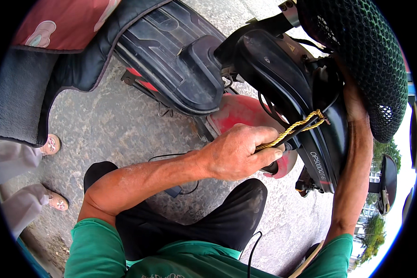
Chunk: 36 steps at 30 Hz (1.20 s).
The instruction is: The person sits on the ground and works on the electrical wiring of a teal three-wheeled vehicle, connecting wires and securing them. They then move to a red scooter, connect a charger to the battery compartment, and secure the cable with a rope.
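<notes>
My left hand [238, 153] is closed, thumb and forefinger pinching a yellow twisted cord [306, 123]. A thin dark strand runs alongside the cord. Its far end loops near the edge of a black plastic housing [317, 160] on a scooter-like vehicle. My right arm reaches up the far side of that housing. The right hand [355, 102] shows only at the wrist and back, beside a black mesh-covered pad [366, 51]; its fingers are hidden. Below the cord, a dusty red fender-like part [238, 111] is partly covered by my left hand.
A ribbed black footboard [171, 51] lies at the upper left. Beside it hangs a padded cover [69, 60], red and black with grey lining. A person in light trousers [21, 194] stands at the left. Thin black cable [190, 190] lies on the stained concrete [92, 125]. A mirror [388, 183] projects at right.
</notes>
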Motion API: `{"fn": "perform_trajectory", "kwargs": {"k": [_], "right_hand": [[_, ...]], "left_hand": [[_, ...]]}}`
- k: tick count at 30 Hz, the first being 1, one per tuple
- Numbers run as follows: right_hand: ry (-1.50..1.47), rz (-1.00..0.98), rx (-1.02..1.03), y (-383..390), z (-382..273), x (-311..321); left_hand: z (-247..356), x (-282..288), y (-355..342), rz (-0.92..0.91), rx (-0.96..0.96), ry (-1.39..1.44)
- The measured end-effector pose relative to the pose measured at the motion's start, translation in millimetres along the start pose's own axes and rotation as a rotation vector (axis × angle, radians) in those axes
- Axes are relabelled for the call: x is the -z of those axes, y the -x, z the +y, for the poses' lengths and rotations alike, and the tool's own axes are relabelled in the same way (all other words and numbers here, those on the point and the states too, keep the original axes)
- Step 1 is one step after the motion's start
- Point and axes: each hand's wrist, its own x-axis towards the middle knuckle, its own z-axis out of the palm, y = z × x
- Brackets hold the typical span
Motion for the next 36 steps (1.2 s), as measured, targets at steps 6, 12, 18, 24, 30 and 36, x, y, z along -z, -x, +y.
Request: {"fn": "perform_trajectory", "kwargs": {"k": [6, 12, 18, 24, 30, 36], "right_hand": [[-0.148, -0.022, -0.041, -2, 4, -3], [-0.235, -0.030, -0.068, 0, 5, -1], [-0.296, -0.040, -0.085, -1, 11, -3], [-0.180, -0.006, -0.087, 2, -13, -6], [-0.047, -0.016, -0.106, 6, -18, -3], [0.143, 0.030, -0.020, 5, 1, 0]], "left_hand": [[6, 6, 0, -0.003, 0.042, -0.033], [8, 8, 0, -0.014, 0.095, -0.001], [9, 6, -1, 0.004, 0.009, 0.011], [12, 7, -4, -0.028, 0.096, 0.039], [10, 3, -6, -0.018, 0.016, 0.019], [11, 10, -8, -0.010, 0.054, 0.025]]}}
